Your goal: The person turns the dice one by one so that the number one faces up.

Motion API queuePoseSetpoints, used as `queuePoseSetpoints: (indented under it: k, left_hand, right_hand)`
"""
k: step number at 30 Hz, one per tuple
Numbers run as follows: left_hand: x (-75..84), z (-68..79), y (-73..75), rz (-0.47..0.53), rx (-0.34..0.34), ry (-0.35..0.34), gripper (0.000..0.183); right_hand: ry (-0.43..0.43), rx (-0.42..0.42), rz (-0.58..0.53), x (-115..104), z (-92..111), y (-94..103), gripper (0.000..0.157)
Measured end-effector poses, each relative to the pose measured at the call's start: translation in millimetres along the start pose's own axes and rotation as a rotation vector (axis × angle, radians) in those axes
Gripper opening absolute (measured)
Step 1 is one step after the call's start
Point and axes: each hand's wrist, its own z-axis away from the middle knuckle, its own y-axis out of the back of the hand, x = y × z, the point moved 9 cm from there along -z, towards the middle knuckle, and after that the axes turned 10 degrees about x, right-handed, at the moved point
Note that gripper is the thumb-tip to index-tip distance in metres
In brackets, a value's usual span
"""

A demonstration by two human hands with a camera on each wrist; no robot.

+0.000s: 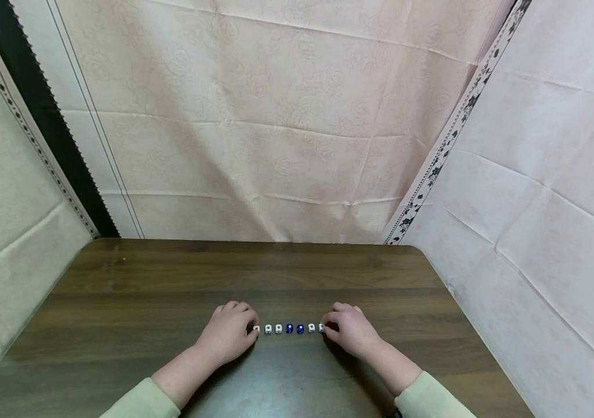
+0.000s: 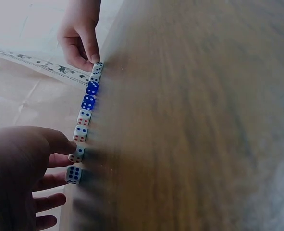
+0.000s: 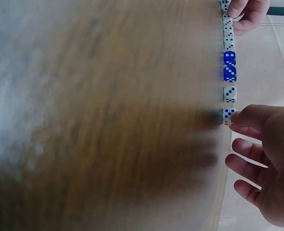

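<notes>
A straight row of small dice runs across the table between two hands. My left hand [image 1: 228,332] pinches a white die [image 2: 76,154] between thumb and forefinger at the left part of the row. Another white die [image 2: 73,174] sits just past that pinch, by the middle finger. At the right end, my right hand [image 1: 351,330] pinches a white die [image 3: 228,116] with its thumb and forefinger, other fingers spread loosely. Two blue dice [image 1: 294,328] stand side by side mid-row, with white dice [image 1: 273,328] to their left and one white die [image 1: 311,328] to their right.
The brown wood-grain table [image 1: 276,273] has rounded far corners. Behind it hangs a pale pink cloth [image 1: 255,116], and light cloths [image 1: 547,191] with patterned borders flank the sides. Light green sleeves [image 1: 142,400] cover both forearms.
</notes>
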Motion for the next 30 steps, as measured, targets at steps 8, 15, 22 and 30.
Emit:
queuePoseSetpoints:
  k: [8,15,22,30]
  left_hand:
    - [-1.2,2.9,3.1,0.008,-0.012,0.015,0.010]
    - [-8.7,6.1,11.5,0.007,-0.003,0.027,0.008]
    - [-19.3,12.2,20.6,-0.005,0.005,0.030,0.010]
    - [-26.5,17.9,26.1,-0.022,0.024,0.032,0.011]
  right_hand:
    - [0.003,0.005,-0.011,-0.1,0.2,-0.7,0.005]
    - [-0.033,-0.016,-0.050,3.6,0.8,-2.0,0.004]
    - [-0.048,-0.021,-0.086,4.8,1.1,-1.8,0.004]
    - [-0.041,-0.006,-0.086,3.9,0.7,-0.9,0.004]
